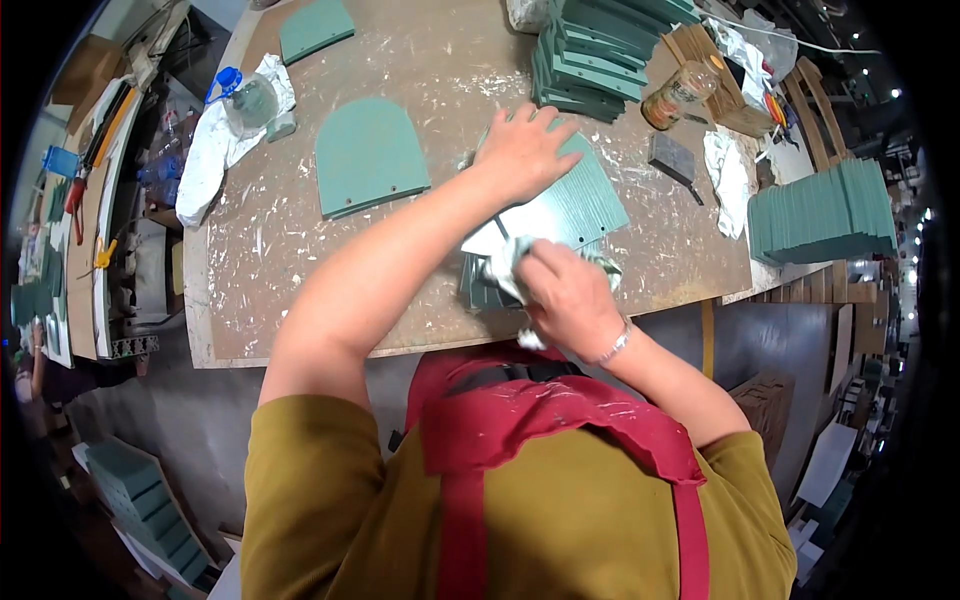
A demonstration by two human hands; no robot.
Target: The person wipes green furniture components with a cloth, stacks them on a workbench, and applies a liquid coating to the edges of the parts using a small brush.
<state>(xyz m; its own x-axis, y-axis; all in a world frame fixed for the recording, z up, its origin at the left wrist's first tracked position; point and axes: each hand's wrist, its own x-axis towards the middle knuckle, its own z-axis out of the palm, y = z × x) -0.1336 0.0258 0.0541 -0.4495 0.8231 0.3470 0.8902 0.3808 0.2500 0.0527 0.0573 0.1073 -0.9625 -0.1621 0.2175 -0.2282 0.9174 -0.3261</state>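
My left hand (pixel 526 155) lies with fingers spread on the far part of a green grooved panel (pixel 585 205). The panel has small dark holes along its near edge. In my right hand (pixel 570 300) a crumpled white cloth (pixel 507 268) is bunched against the panel's near left part. Below that panel, close to the table's front edge, more green pieces (pixel 480 288) show partly under the cloth and hand. Left of my forearm lies a smooth green panel (pixel 370 155) with a rounded far end and holes near its straight edge.
Stacked green panels (pixel 590 60) stand at the back, beside a glass jar (pixel 680 95). A dark grey block (pixel 672 158) and a white rag (pixel 727 180) lie to the right, near a row of green panels (pixel 822 212). A blue-capped bottle (pixel 248 100) stands at left on the paint-flecked table (pixel 270 290).
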